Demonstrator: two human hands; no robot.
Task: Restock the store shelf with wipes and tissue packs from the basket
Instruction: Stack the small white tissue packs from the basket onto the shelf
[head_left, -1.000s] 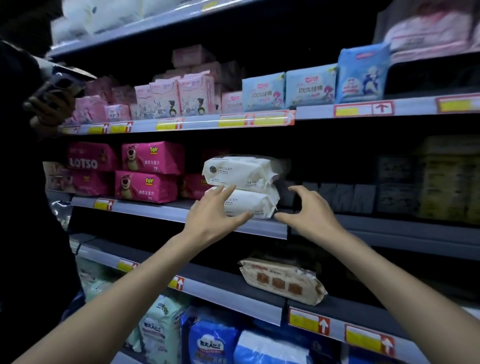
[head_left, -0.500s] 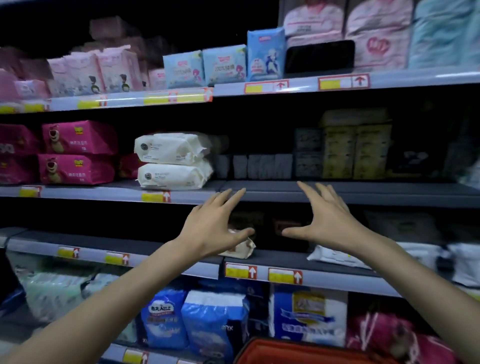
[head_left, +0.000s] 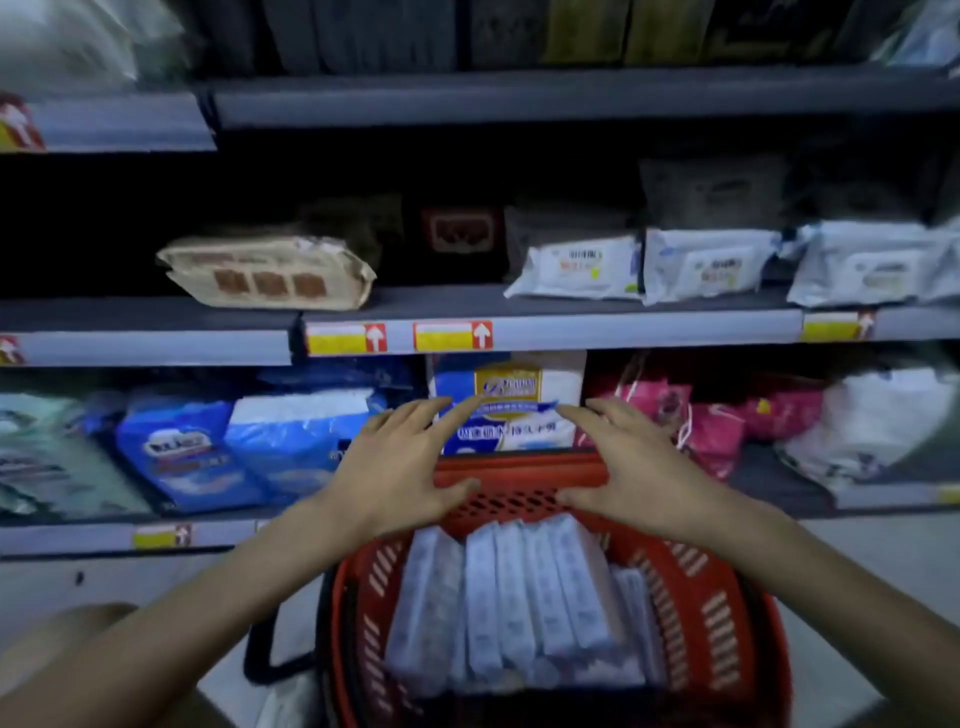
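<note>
Since half a second ago the view has dropped: both hands, then raised before the middle shelves, are now low over the far rim of a red basket (head_left: 519, 470), which fills the bottom of the view. The left hand (head_left: 400, 467) and right hand (head_left: 639, 467) are palm down with fingers spread, holding nothing; whether the thumbs touch the rim is unclear. Just below and between the hands, pale packs (head_left: 519, 597) stand on edge in a row inside the basket. Just beyond the fingertips is a blue-and-white pack (head_left: 519, 410). Blue packs (head_left: 187, 457) lie left of the left hand, pink bags (head_left: 711, 426) right of the right hand. On the shelf (head_left: 571, 332) above the hands lie a brown pack (head_left: 267, 273) and white wipes (head_left: 576, 267).
</note>
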